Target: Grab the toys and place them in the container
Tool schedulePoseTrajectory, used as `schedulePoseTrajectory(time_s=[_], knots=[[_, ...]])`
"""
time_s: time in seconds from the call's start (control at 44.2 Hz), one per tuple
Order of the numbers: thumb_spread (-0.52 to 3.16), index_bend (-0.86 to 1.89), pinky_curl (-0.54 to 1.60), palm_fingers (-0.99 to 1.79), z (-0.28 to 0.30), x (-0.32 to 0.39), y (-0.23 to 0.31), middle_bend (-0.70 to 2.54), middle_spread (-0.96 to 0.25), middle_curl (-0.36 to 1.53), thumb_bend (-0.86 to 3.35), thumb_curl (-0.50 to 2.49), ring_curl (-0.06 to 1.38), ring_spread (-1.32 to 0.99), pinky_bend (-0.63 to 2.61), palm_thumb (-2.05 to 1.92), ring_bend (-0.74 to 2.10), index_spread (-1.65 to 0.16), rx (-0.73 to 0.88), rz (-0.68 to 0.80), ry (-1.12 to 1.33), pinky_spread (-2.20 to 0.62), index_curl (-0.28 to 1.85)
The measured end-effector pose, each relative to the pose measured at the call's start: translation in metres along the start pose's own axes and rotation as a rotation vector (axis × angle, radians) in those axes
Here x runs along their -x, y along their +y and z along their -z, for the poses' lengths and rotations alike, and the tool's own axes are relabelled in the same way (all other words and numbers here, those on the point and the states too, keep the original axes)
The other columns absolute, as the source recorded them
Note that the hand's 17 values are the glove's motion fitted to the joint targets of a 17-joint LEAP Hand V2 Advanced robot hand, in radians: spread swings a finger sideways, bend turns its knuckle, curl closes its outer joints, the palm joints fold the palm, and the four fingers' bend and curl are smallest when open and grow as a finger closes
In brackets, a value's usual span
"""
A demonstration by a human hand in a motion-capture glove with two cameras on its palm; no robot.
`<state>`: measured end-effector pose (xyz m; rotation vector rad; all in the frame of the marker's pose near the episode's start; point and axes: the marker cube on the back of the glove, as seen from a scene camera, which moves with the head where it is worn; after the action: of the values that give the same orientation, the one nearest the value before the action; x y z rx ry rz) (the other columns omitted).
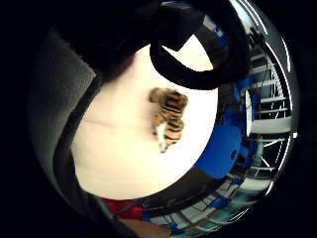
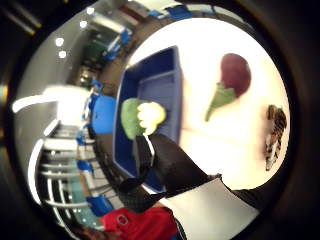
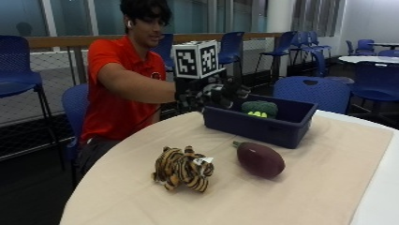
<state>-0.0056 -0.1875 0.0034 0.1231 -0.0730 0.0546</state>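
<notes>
The tiger plush (image 3: 182,168) lies on the tabletop (image 3: 312,187) nearest the camera, and the plush eggplant (image 3: 259,159) sits just beside it at about 3 o'clock, its green stem pointing toward the blue bin (image 3: 259,123). Both look light, soft and squashable, with fabric skins that should not slip; nothing fragile here. The tiger is best taken across its striped back, where the body is thickest. The eggplant's rounded purple belly offers the fullest hold, while the stem looks too floppy to lift by.

The bin stands at 12 o'clock from the two toys, at the tabletop's far edge. Inside it sits one green plush toy (image 3: 260,108) with yellow patches; the rest of its floor shows bare blue in the thumb-side palm view.

The gloved right hand (image 3: 209,93) hovers at the bin's near-left corner. Whether its fingers are released or clenched I cannot tell.
</notes>
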Motion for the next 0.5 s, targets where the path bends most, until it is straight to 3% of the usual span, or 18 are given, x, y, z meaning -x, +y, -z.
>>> schedulePoseTrajectory(time_s=[0.317,0.498], knots=[[0.99,0.09,0.37,-0.22,-0.043,-0.115,0.003,0.12,-0.06,0.28,-0.09,0.32,0.28,0.04,1.09,-0.11,0.16,-0.34,0.125,-0.26,-0.001,0.14,0.21],[0.98,0.09,0.38,-0.23,-0.061,-0.137,0.007,0.12,-0.05,0.26,-0.08,0.28,0.28,0.05,1.16,-0.09,0.17,-0.34,0.173,-0.272,-0.036,0.15,0.19]])
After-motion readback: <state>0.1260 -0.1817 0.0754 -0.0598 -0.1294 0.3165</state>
